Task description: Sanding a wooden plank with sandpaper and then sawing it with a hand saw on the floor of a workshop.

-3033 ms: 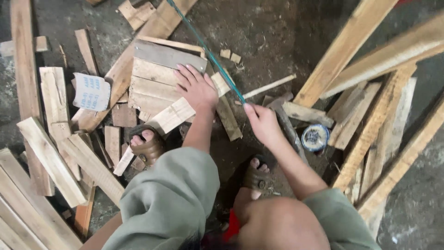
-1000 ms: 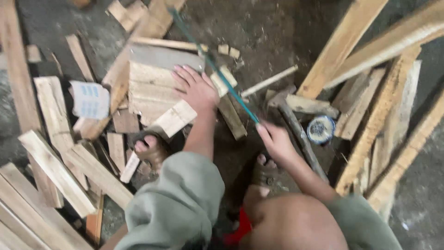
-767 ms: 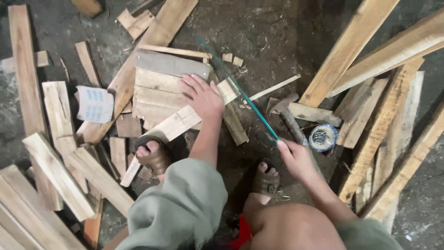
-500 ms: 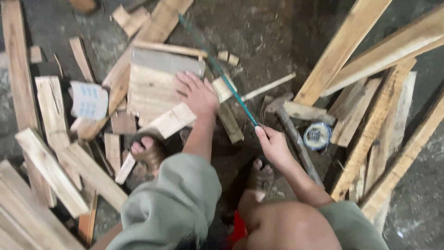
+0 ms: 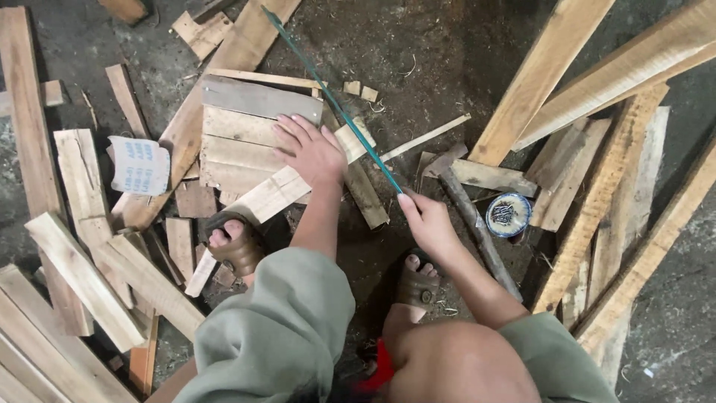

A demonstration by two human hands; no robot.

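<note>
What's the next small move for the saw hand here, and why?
Probably draw the green saw blade back toward the body in a stroke. The right hand grips its near end, the blade lies across the wooden strip at the stacked boards, and the left hand presses them flat.

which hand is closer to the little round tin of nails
Right. The right hand, gripping the saw, sits just left of the tin; the left hand presses boards farther away.

Dark, stained concrete floor (image 5: 462, 52) scattered with sawdust and chips, loose wooden offcuts (image 5: 82, 179) strewn at left, long planks (image 5: 597, 89) leaning in from upper right, small round tin of nails (image 5: 508, 214) on floor, dim even light
</note>
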